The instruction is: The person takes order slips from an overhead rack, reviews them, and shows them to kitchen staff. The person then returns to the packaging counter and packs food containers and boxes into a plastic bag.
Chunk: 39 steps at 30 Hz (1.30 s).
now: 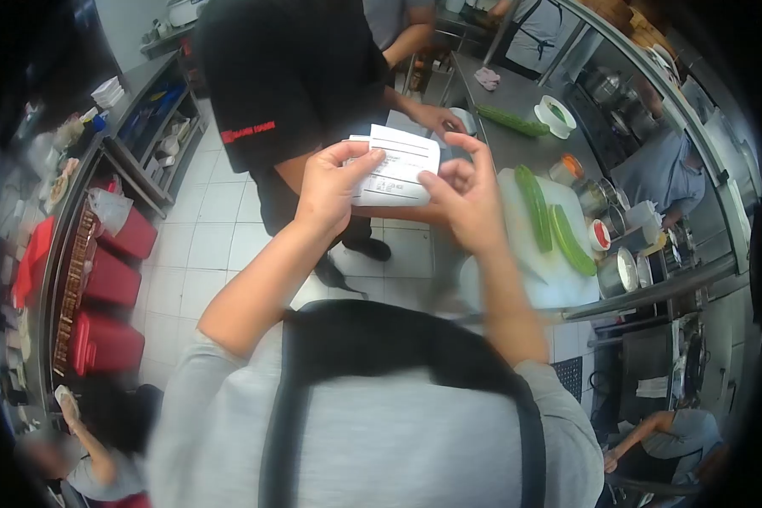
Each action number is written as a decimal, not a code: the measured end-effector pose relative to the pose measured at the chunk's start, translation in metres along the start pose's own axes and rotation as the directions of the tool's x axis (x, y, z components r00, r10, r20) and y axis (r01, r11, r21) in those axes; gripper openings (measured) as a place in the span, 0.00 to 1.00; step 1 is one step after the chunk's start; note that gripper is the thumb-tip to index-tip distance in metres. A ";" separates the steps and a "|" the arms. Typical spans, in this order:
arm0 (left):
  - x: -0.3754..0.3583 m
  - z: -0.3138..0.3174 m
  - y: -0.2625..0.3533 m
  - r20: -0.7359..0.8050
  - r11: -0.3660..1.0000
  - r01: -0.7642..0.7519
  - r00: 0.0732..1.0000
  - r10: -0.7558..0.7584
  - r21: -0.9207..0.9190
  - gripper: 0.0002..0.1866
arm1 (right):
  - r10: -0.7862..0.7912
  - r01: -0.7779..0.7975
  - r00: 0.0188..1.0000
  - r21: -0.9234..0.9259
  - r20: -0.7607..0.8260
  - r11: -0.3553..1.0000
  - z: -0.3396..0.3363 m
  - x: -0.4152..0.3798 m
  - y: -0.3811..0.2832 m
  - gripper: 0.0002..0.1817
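Printed white paper slips (402, 169) are held up in front of me between both hands. My left hand (334, 182) pinches their left side, thumb on top. At the right edge, my right hand (466, 186) holds the paper with its thumb against the lower corner and its fingers curled above. The sheets overlap and bend a little. Beyond them stands a person in a black shirt (292, 76), whose hand reaches to the counter.
On the right, a white cutting board (559, 275) bears two long green gourds (533, 203); another gourd (512, 120) lies behind, near a white bowl (554, 117). Red bins (110, 275) line the left. Other people stand or work around the kitchen.
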State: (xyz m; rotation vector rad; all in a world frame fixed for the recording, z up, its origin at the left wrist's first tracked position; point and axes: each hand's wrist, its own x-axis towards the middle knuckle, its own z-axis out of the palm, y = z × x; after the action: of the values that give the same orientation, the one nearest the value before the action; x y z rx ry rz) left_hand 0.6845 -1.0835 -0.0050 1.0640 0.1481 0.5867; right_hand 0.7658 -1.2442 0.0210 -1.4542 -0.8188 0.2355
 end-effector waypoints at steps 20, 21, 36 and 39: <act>-0.028 -0.023 0.000 0.121 0.997 0.059 0.991 -0.064 0.047 0.33 | 0.126 -0.112 0.992 0.381 -0.014 0.918 0.014 -0.010 0.041 0.12; -0.030 -0.025 0.001 0.101 0.996 0.076 0.992 -0.080 0.046 0.32 | 0.137 -0.121 0.990 0.396 -0.013 0.910 0.016 -0.011 0.040 0.10; -0.030 -0.045 -0.016 0.219 0.959 0.260 0.948 -0.232 -0.112 0.10 | 0.099 -0.053 0.987 0.331 -0.125 0.942 0.020 -0.011 0.050 0.09; -0.032 -0.039 -0.014 0.126 0.954 0.278 0.956 -0.263 -0.116 0.12 | 0.088 -0.040 0.975 0.228 -0.204 0.973 0.005 -0.004 0.056 0.13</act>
State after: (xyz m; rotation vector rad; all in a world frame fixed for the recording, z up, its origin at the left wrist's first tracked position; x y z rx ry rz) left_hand 0.6482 -1.0746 -0.0409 0.9245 0.1545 0.2851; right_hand 0.7783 -1.2349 -0.0327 -1.2705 -0.5530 0.2095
